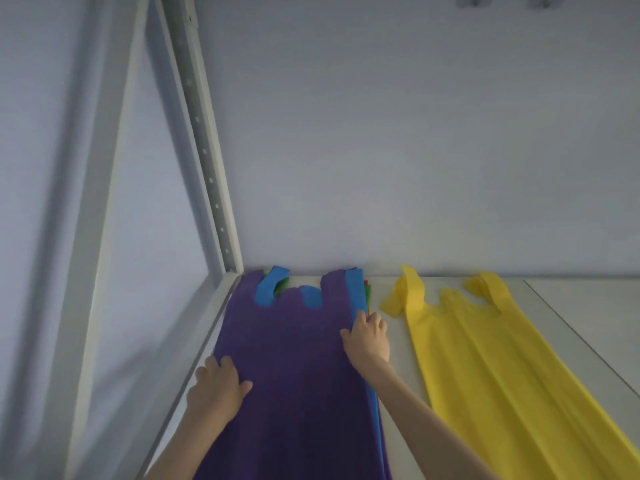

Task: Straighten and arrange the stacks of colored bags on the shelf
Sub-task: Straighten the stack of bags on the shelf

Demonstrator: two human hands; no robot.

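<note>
Shelf frame: the grey upright post point(207, 161) rises at the back-left corner of the shelf point(398, 344); its side rail runs just beside the stack's left edge, so there is little room to shift that way.
Left hand: the left hand point(216, 389) lies on the left edge of the purple bag point(294, 358), fingers curled over the edge toward the rail and thumb on top; whether they pinch the layers cannot be told.
Mixed stack: it lies in the shelf's left corner, long axis running from the person to the back wall, purple on top, with the blue bag point(353, 289) and slivers of green and red showing out of line at the handles and right side.
Right hand: the right hand point(369, 336) rests at the stack's right edge, fingers loosely bent against the offset layers, thumb on the purple; it is the nearer hand to the misaligned edge.
Likely move: squaring the layers inward between both hands.
Open room: bare shelf lies between the stack and the yellow bag point(502, 358), which lies apart, angled rightward.
</note>
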